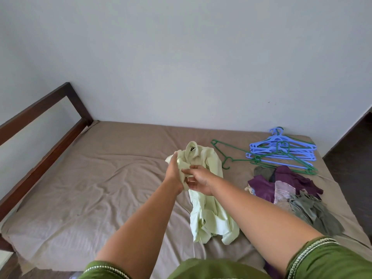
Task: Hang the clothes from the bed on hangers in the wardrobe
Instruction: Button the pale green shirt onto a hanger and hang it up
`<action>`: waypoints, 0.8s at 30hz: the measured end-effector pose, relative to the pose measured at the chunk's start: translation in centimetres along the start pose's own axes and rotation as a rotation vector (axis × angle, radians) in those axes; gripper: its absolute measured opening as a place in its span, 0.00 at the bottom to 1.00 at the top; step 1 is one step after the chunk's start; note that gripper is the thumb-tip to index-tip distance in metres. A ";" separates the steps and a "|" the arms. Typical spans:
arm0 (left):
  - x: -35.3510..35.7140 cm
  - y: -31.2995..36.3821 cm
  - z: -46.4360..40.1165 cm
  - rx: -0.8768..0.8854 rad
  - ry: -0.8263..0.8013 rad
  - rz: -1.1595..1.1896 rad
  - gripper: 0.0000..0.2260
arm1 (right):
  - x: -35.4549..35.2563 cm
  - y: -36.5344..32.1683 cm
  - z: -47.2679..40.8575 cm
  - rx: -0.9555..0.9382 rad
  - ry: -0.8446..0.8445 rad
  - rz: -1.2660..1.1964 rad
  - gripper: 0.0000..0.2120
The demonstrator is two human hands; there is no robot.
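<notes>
Covering most of the view: bed [100, 178], brown sheet. Pale green shirt [207, 214] held up above mid-bed, hem trailing onto the sheet. Clothes pile [291, 190] on right, purple and grey. Hangers [281, 152] stacked behind pile, blue and green. Left hand [175, 174] grips shirt near collar, fingers curled; right hand [198, 179] pinches fabric just beside it.
</notes>
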State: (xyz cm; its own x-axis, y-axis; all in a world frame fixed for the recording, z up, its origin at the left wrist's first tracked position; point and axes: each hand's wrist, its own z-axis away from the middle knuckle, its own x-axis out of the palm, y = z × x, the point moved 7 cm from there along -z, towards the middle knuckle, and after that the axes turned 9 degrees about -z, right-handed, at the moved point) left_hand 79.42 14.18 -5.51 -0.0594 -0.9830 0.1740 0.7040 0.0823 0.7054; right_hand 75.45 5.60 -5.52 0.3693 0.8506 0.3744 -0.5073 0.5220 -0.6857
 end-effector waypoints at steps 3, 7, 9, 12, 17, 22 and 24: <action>0.0 -1.1 -1.2 0.052 0.129 -0.269 0.21 | -2.4 -0.1 -1.3 -0.125 0.161 0.086 0.13; -1.3 -3.1 -1.6 0.010 0.370 -0.493 0.23 | -6.1 -1.2 -2.1 -0.244 0.292 0.560 0.14; -2.1 -4.1 -1.6 -0.100 0.425 -0.486 0.24 | -7.7 -1.3 -2.4 -0.247 0.310 0.720 0.15; -2.1 -5.1 -2.7 -0.122 0.335 -0.591 0.29 | -10.3 -0.8 -2.9 -0.218 0.371 0.778 0.14; 0.2 -5.6 -4.0 0.086 0.141 -0.760 0.24 | -13.1 0.8 -3.3 -0.194 0.429 0.835 0.14; 2.7 -5.3 -5.6 0.204 0.094 -0.825 0.09 | -14.3 0.6 -3.8 -0.264 0.472 0.789 0.12; 3.0 -5.5 -6.7 0.212 0.119 -0.861 0.16 | -15.2 0.6 -4.5 -0.263 0.481 0.808 0.08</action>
State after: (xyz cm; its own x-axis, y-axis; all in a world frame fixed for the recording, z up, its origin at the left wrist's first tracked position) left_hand 80.13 9.64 -13.42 -0.4243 -0.7278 -0.5387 0.3029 -0.6747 0.6730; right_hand 73.07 -7.25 -14.46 0.2944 0.7986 -0.5249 -0.5791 -0.2878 -0.7627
